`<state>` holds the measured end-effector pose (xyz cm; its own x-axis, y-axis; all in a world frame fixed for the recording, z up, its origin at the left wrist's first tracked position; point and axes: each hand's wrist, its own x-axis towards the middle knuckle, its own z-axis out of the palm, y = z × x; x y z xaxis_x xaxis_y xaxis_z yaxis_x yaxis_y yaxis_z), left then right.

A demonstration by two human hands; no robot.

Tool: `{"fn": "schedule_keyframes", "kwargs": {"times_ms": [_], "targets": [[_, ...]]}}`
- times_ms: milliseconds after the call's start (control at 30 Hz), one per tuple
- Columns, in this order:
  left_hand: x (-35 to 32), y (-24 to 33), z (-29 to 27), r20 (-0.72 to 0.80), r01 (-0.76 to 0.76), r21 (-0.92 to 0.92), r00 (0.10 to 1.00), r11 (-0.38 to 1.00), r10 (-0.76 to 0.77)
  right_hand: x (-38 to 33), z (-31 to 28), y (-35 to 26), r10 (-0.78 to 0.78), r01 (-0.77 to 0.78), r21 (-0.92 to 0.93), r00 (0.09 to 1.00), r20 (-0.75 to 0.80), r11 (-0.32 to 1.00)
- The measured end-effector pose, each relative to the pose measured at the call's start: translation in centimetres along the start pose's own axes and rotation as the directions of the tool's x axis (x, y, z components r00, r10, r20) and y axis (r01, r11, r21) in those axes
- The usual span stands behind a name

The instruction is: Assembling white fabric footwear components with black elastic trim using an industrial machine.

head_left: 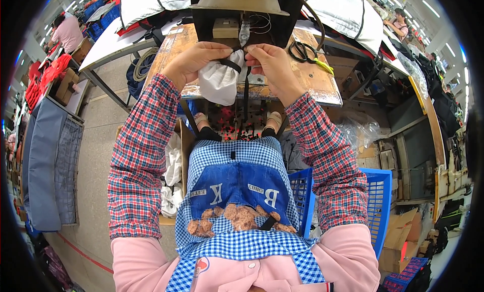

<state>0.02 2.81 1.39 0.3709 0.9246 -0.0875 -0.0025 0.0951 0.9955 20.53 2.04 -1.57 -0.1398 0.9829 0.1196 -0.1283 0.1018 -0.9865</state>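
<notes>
white pouch [218, 85]: left hand [199, 60] pinching top edge; right hand [275, 65] pinching black strap [246, 93]; uneven tension could skew strap.

White cloth bag [219, 85], near edge of the table [317, 84]: top partly hidden by left-hand fingers [218, 51]. Beige shade [237, 2], far side of the table: cut off above.

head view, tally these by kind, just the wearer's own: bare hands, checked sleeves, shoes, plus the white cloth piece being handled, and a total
Bare hands: 2 (left hand, right hand)
Checked sleeves: 2 (left sleeve, right sleeve)
Shoes: 2 (left shoe, right shoe)
White cloth piece: 1
Total: 7
</notes>
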Motion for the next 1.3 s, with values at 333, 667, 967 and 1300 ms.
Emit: {"fn": "schedule_keyframes", "kwargs": {"times_ms": [333, 667, 967, 1300], "targets": [[0.2, -0.2, -0.2, -0.014, -0.004, 0.005, 1.000, 1.000, 0.004, 0.1, 0.1, -0.2, -0.015, 0.015, -0.009, 1.000, -0.007, 1.000], [-2.3, -0.9, -1.0, 0.073, 0.060, 0.024, 0.995, 0.998, -0.062, -4.3, -2.4, 1.1, -0.057, 0.061, 0.151, 0.998, -0.031, 0.987], [-10.6, -4.3, 18.8, 0.455, -0.508, 0.017, 0.771, 0.861, 0.445, -20.2, -2.6, 14.6, 0.377, -0.123, 0.458, 0.767, -0.519, 0.881], [-20.8, -13.6, 13.3, 0.373, -0.418, 0.365, 0.884, 0.832, 0.281, -14.8, 2.3, 15.8, -0.299, 0.418, -0.908, 0.870, 0.393, 0.024]]}}
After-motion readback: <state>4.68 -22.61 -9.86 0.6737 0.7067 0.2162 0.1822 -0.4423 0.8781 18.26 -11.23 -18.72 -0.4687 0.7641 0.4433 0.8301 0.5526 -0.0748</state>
